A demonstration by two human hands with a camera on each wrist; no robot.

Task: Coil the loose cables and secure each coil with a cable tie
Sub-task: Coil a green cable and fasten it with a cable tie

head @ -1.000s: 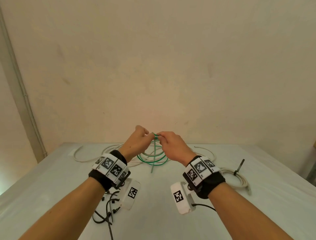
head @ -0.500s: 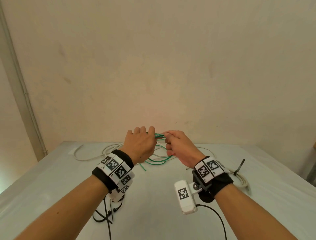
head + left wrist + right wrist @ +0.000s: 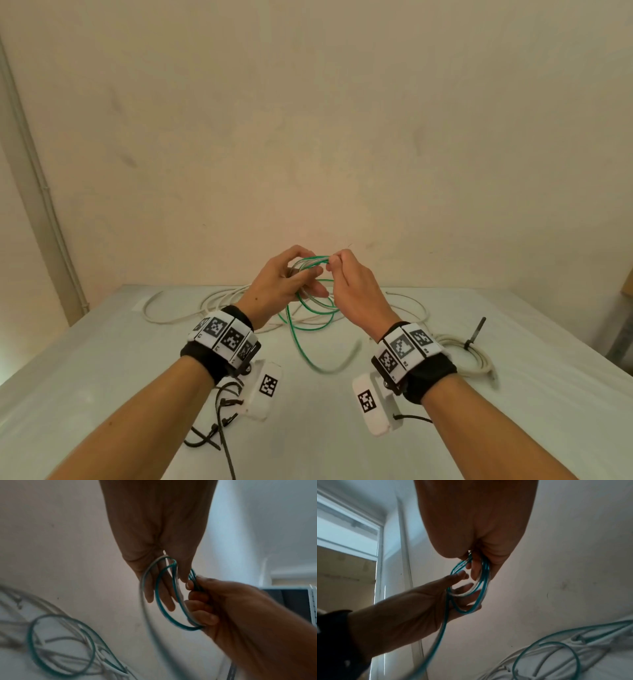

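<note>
With the left hand (image 3: 279,284) grasping the green cable (image 3: 308,322) coil and the right hand (image 3: 349,287) pinching its top, lay each new loop evenly, keeping the tail untwisted.

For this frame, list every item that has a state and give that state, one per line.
Thin green cable: partly coiled, loops held up, tail loose.
Left hand: holds the green loops.
Right hand: pinches the loops.
White cable coil: tied, on table.
Loose white cable: uncoiled.
Black cable ties: unused, on table.
</note>
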